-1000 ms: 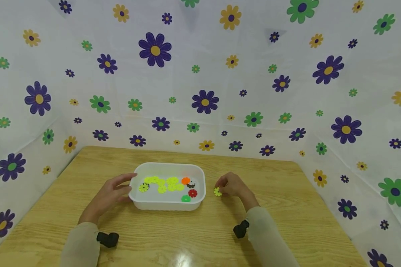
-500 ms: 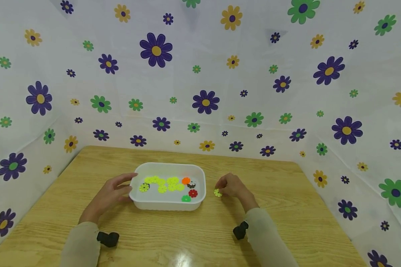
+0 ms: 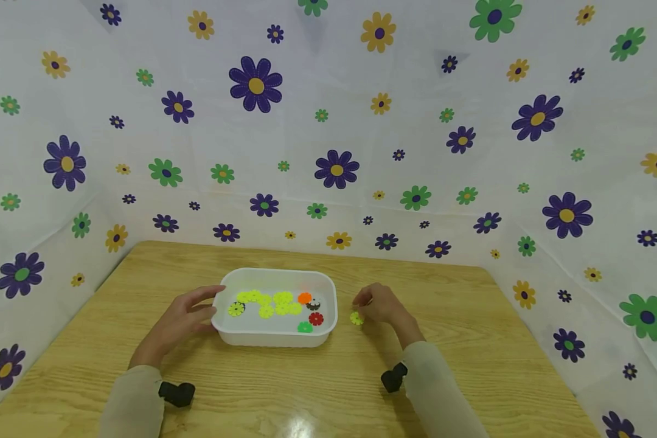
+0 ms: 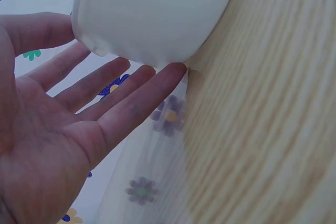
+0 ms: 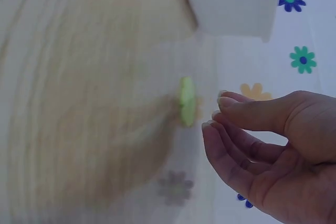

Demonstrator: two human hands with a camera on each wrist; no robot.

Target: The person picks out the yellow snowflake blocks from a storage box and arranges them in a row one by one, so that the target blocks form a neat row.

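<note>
The left hand (image 3: 183,316) touches the left end of the white plastic tub (image 3: 268,338), its fingers spread and nearly straight. In the left wrist view, the fingertips (image 4: 176,70) meet the tub's outer wall. Inside the tub lie several yellow notched interlocking discs (image 3: 265,311), plus an orange disc (image 3: 305,298), a red disc (image 3: 316,319) and a green disc (image 3: 305,327). Right of the tub, a single yellow notched disc (image 3: 356,318) is just beside the right hand (image 3: 384,304). The right wrist view shows this disc (image 5: 187,102) edge-on, apart from the loosely bent fingers.
The wooden table (image 3: 285,389) is bounded by white flower-patterned cloth (image 3: 295,128) at the back and sides. Dark wrist cameras sit at both cuffs, the left camera (image 3: 177,393) and the right camera (image 3: 394,378). A brown-and-white disc (image 3: 314,305) also lies in the tub.
The yellow disc by the right hand has dropped slightly and is now apart from the fingertips. The left hand and the tub stay in place.
</note>
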